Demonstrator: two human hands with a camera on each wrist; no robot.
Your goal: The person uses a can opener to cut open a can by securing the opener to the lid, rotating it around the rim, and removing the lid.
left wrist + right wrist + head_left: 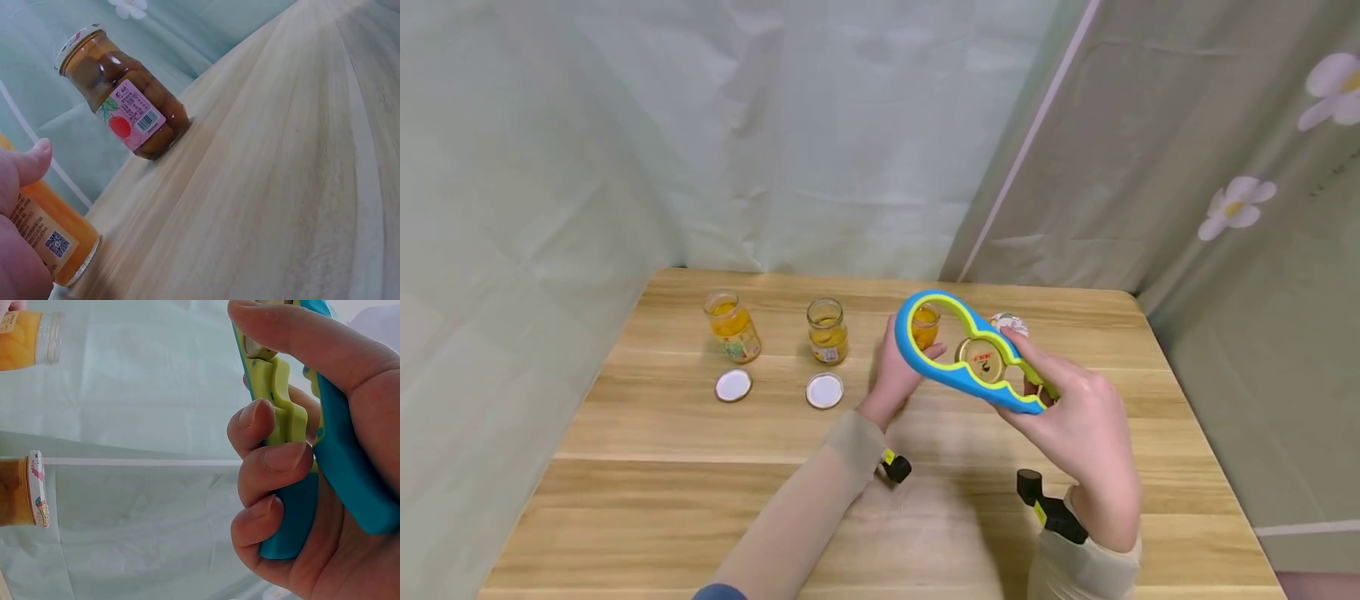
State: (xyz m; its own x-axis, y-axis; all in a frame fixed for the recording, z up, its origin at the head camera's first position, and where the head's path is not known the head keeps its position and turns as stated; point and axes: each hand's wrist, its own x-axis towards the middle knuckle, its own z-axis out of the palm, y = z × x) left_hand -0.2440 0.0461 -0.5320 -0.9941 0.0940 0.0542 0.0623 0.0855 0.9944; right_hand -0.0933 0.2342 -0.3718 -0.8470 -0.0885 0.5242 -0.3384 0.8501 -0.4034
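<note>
1 lidless jar [924, 327], gripped by L hand [897, 363]; 2 other uncapped jars [828, 335] to its L. Blue-yellow opener [972, 384], grasped by R hand [1081, 408], gold lid [981, 361] betw. arms, R of jar. Advised: steady squeeze, lid level, jar upright.

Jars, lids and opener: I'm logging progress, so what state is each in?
Opener: gripped by right hand
Gold lid: off its jar, inside the opener
Held jar: open, gripped by left hand
Leftmost jar: open, upright
Second jar: open, upright
Rightmost jar: lid on, upright
Two table lids: off, white undersides up
</note>
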